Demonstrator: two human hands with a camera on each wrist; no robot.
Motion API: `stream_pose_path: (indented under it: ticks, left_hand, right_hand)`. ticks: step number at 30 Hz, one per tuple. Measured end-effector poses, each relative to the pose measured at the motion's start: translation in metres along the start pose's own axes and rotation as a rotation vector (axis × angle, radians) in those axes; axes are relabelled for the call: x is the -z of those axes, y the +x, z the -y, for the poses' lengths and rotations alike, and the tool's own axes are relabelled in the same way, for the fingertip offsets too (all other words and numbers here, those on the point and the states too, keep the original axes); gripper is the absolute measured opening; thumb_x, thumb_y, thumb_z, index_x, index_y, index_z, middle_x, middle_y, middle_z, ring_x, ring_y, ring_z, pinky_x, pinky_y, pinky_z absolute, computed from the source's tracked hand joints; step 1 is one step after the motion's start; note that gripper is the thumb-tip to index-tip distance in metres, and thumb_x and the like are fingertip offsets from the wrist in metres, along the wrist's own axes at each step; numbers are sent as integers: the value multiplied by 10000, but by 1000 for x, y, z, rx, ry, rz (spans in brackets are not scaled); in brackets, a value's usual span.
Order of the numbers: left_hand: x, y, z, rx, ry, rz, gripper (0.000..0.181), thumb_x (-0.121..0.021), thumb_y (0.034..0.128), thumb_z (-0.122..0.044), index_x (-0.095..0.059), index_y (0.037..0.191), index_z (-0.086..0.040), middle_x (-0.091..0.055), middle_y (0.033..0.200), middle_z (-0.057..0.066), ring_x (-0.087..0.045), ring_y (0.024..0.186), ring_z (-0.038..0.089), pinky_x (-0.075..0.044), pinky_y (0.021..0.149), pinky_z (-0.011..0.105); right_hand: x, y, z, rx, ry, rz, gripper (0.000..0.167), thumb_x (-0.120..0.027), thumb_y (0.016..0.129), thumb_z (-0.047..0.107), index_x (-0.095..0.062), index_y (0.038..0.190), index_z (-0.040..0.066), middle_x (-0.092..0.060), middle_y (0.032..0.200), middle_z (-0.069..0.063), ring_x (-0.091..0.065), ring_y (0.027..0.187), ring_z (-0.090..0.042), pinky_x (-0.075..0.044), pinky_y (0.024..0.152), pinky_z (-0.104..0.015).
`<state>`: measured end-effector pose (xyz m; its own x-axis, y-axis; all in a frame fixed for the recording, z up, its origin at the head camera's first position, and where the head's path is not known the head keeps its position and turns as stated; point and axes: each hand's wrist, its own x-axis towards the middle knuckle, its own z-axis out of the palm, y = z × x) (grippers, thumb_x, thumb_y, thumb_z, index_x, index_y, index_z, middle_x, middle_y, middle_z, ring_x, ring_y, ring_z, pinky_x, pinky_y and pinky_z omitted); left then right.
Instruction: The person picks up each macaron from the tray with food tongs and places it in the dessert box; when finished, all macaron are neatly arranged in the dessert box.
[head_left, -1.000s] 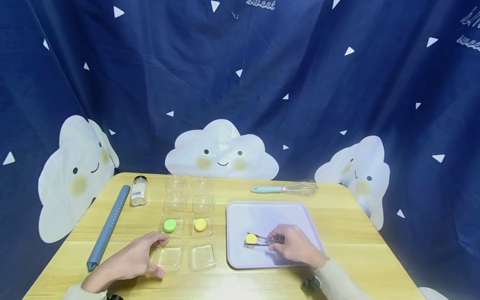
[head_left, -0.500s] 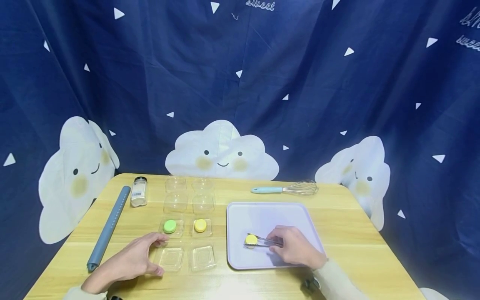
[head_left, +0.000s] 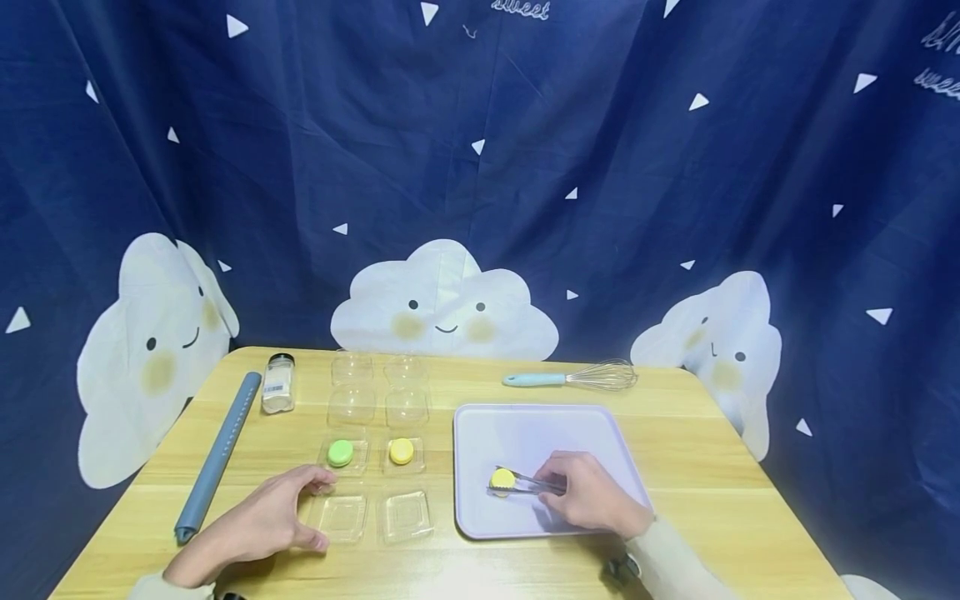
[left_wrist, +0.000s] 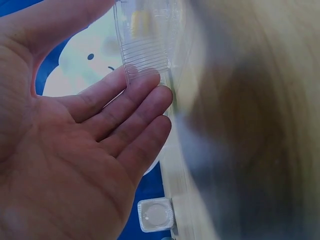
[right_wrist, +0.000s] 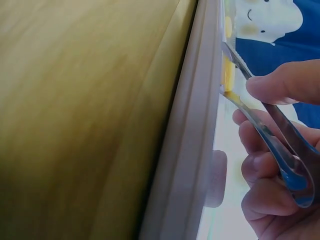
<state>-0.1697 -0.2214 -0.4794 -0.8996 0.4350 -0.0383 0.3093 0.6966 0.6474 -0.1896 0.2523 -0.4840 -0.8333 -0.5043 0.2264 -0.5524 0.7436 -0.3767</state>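
Note:
My right hand [head_left: 592, 493] grips metal tongs [head_left: 536, 482] low over the lilac tray [head_left: 555, 429]. The tong tips lie on both sides of a yellow macaron [head_left: 502, 479] on the tray; the right wrist view shows the tongs [right_wrist: 280, 145] around the yellow piece [right_wrist: 228, 75]. My left hand [head_left: 262, 517] rests at the left edge of a clear plastic box, thumb and fingers spread apart. Its fingertips [left_wrist: 150, 79] touch the clear plastic in the left wrist view. A green macaron [head_left: 340, 453] and another yellow macaron [head_left: 401, 451] sit in two clear compartments.
Raised clear lids [head_left: 351, 403] stand behind the compartments. Left of them are a black-capped jar [head_left: 278, 385] and a long blue-grey rod [head_left: 217, 458]. A whisk [head_left: 570, 377] lies behind the tray. A dark blue curtain [head_left: 480, 125] hangs beyond the table.

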Motion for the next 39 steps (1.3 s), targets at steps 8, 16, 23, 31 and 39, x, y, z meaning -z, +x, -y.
stream_pose_path:
  ticks: [8, 16, 23, 31, 39]
  left_hand:
    - [0, 1, 0, 2, 2, 0, 778, -910, 625, -461, -618, 1258, -114, -711, 1194, -36, -660, 1138, 267, -542, 1005, 465]
    - [2, 1, -1, 4, 3, 0, 771, -915, 623, -441, -619, 1252, -108, -707, 1191, -24, -656, 1134, 256, -544, 1001, 463]
    - [2, 1, 0, -8, 1, 6, 766, -917, 627, -435, -618, 1249, -103, -710, 1186, -24, -657, 1126, 252, -549, 989, 404]
    - [1, -2, 0, -13, -10, 10, 775, -919, 627, -413, -613, 1258, -82, -710, 1196, -3, -660, 1128, 273, -548, 989, 461]
    - [1, -2, 1, -29, 0, 5, 755, -911, 639, -428, -615, 1250, -99, -709, 1189, -17, -663, 1110, 267, -555, 977, 413]
  right_hand:
    - [2, -1, 1, -50, 27, -18, 125, -845, 770, 204, -763, 863, 220, -655, 790, 199, -543, 716, 57, -503, 674, -172]
    - [3, -1, 3, -67, 6, -90, 138, -863, 758, 240, -733, 800, 259, -649, 765, 206, -551, 706, 64, -524, 668, -172]
    - [-2, -1, 1, -78, 32, -185, 176, -881, 742, 216, -719, 779, 276, -645, 758, 213, -569, 713, 63, -546, 680, -188]
    - [1, 8, 8, -130, 91, -324, 258, -907, 699, 177, -700, 744, 324, -628, 719, 244, -570, 702, 54, -537, 684, -199]
    - [9, 30, 23, -132, 144, -437, 215, -911, 716, 206, -708, 747, 269, -639, 707, 184, -536, 658, 28, -494, 608, -178]
